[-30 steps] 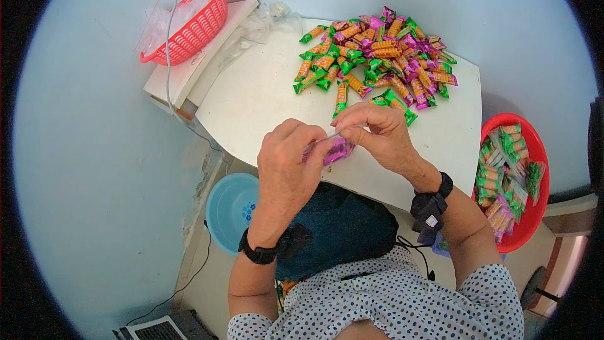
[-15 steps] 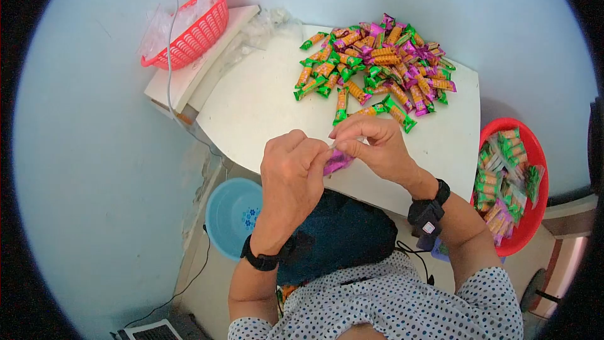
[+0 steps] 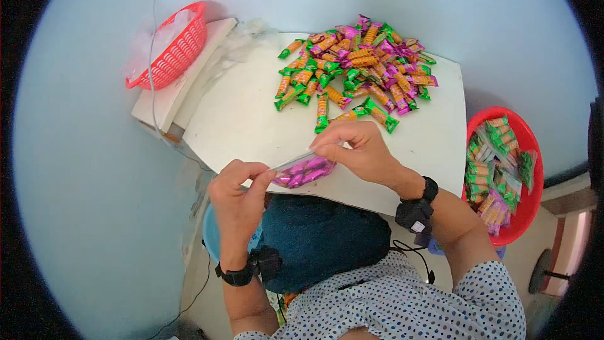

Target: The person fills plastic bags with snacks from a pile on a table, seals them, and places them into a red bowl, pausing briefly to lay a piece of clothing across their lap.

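Note:
A clear zip bag (image 3: 303, 172) with purple-wrapped packets inside is stretched between my two hands at the table's front edge. My left hand (image 3: 239, 196) pinches the left end of its top strip. At the other end, my right hand (image 3: 357, 151) has the strip's right corner between thumb and fingers. Beyond the hands lies a heap of small snack packets (image 3: 371, 63) in green and purple wrappers, spread over the back of the white table (image 3: 233, 132). The nearest loose packet (image 3: 380, 115) lies just behind my right hand.
On the right, a red basin (image 3: 535, 198) holds several filled bags (image 3: 497, 132). A red basket (image 3: 179, 50) with clear plastic bags sits on a white ledge at the left. Below the table's left side is a blue basin (image 3: 211, 233), and dark cloth (image 3: 321, 239) covers my lap.
My hands have moved apart, the left one going left and down, so the bag's top is drawn out and its purple contents show. The whole view has shifted slightly.

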`<state>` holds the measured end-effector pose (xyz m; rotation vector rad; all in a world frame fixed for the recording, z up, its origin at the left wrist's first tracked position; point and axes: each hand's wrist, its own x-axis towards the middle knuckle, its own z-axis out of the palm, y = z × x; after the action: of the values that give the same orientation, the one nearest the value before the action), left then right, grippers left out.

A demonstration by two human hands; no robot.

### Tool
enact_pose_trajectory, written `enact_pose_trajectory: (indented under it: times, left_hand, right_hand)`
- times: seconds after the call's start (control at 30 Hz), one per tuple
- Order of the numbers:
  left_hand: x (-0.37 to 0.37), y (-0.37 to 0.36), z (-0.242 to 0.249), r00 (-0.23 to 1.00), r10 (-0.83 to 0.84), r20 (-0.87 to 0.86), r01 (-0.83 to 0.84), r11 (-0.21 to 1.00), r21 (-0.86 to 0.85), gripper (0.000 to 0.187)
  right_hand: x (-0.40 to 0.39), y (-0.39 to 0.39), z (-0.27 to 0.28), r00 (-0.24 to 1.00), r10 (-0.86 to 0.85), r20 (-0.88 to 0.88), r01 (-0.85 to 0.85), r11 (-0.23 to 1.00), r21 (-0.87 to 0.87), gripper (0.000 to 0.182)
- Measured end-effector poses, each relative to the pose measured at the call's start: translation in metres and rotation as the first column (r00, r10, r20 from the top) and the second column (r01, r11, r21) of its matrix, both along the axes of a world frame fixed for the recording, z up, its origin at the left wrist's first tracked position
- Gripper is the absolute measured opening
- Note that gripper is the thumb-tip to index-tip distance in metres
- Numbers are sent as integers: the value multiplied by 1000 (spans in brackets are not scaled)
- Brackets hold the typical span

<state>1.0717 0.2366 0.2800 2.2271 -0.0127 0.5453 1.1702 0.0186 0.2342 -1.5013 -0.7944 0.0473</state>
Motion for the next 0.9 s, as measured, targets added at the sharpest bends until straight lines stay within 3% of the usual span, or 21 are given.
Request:
enact_pose_trajectory:
  times: [0.27, 0.37, 0.47, 0.77, 0.9]
  left_hand:
    - [3, -13, 3, 991, -39, 128, 21, 990, 137, 13]
    - [8, -23, 5, 983, -133, 124, 103, 970, 221, 12]
    - [9, -21, -2, 995, -94, 12, 91, 982, 165, 10]
    - [5, -28, 6, 999, -49, 14, 47, 991, 124, 6]
    - [1, -26, 4, 995, -81, 52, 79, 996, 50, 7]
  right_hand:
    - [1, 2, -6, 990, -71, 120, 68, 997, 25, 10]
    - [-4, 3, -3, 1000, -26, 5, 25, 995, 95, 10]
    - [-5, 2, 1, 996, 33, -77, -26, 995, 94, 12]
    - [0, 4, -4, 972, 118, -203, -94, 988, 122, 19]
    - [6, 4, -7, 987, 87, -133, -92, 995, -33, 18]
